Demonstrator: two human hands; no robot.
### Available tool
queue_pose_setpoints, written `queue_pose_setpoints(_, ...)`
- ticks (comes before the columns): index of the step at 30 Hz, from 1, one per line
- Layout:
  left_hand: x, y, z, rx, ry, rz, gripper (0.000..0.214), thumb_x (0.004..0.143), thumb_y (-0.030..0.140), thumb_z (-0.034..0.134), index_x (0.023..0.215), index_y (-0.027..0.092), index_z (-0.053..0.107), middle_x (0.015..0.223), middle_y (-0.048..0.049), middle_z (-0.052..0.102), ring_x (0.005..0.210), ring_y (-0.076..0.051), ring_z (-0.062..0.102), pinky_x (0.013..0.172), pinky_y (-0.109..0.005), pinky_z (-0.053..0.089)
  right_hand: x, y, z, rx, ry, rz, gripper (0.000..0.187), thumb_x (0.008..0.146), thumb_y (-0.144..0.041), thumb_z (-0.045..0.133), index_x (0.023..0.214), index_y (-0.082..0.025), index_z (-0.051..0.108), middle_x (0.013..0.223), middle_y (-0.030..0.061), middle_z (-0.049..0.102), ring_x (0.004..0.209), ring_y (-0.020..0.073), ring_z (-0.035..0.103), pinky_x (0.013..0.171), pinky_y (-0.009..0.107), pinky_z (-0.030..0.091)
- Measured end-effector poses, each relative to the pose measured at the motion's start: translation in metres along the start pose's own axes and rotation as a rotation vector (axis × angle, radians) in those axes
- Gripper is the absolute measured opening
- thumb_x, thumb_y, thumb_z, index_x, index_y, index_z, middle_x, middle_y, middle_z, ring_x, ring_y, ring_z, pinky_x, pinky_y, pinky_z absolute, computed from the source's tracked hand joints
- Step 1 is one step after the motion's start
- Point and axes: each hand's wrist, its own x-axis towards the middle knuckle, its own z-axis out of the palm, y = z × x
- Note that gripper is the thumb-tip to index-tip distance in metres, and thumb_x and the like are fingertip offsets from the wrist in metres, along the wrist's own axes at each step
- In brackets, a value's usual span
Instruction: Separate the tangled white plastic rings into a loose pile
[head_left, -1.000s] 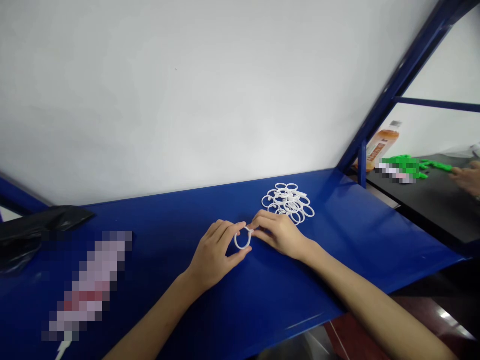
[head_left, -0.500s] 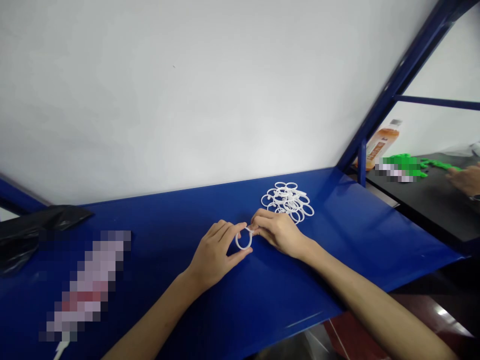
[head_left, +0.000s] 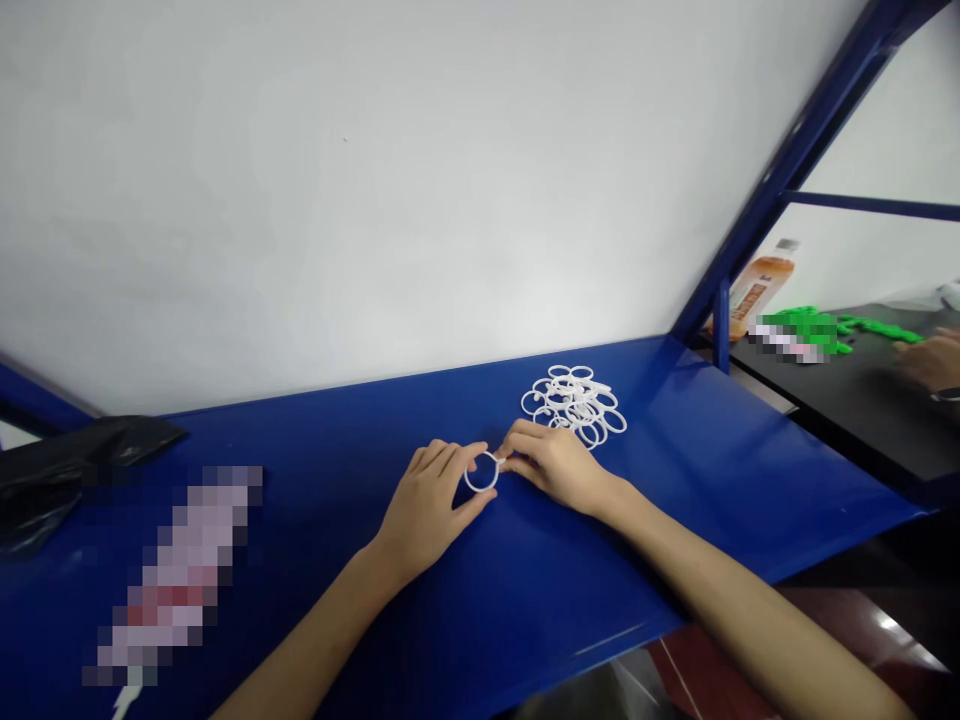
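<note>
Both my hands rest on a blue table (head_left: 315,470) and pinch one small white plastic ring (head_left: 481,472) between them. My left hand (head_left: 427,510) curls round the ring's left side, thumb under it and fingers over the top. My right hand (head_left: 559,465) grips the ring's right side at its small tab with closed fingertips. Just behind my right hand lies a pile of several white rings (head_left: 574,403) of the same kind.
A black bag (head_left: 67,465) lies at the table's far left, beside a blurred-out patch. A blue frame post (head_left: 787,170) stands at the right. Beyond it a black table holds an orange bottle (head_left: 756,288) and green parts (head_left: 817,325). Another person's hand (head_left: 930,360) works there.
The ring has shifted slightly left and up between my fingers, which have closed tighter on it. The other person's hand has moved a little at the right.
</note>
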Motion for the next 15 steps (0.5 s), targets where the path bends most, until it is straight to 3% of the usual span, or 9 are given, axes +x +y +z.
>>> queue_pose_setpoints(5, 0.0011, -0.0022, 0.0021, 0.032, -0.050, -0.065, 0.033, 0.087, 0.032, 0.069, 0.117, 0.023, 0.059, 0.113, -0.0035, 0.066, 0.104, -0.025, 0.057, 0.090, -0.042, 0.045, 0.0006, -0.0031, -0.0019, 0.034, -0.014, 0.003, 0.019, 0.100, -0.033, 0.053, 0.105, -0.021, 0.066, 0.101, 0.0050, 0.067, 0.081, 0.0150, 0.067, 0.073, 0.027, 0.052)
queue_pose_setpoints(15, 0.0007, 0.0000, -0.0069, 0.042, -0.006, -0.003, 0.024, 0.085, 0.029, 0.069, 0.108, 0.022, 0.064, 0.104, -0.0030, 0.067, 0.100, -0.023, 0.057, 0.087, -0.040, 0.043, 0.0013, -0.0088, -0.0017, 0.130, -0.044, 0.016, 0.018, 0.099, -0.034, 0.056, 0.103, -0.020, 0.066, 0.098, 0.0045, 0.068, 0.079, 0.0137, 0.065, 0.073, 0.027, 0.050)
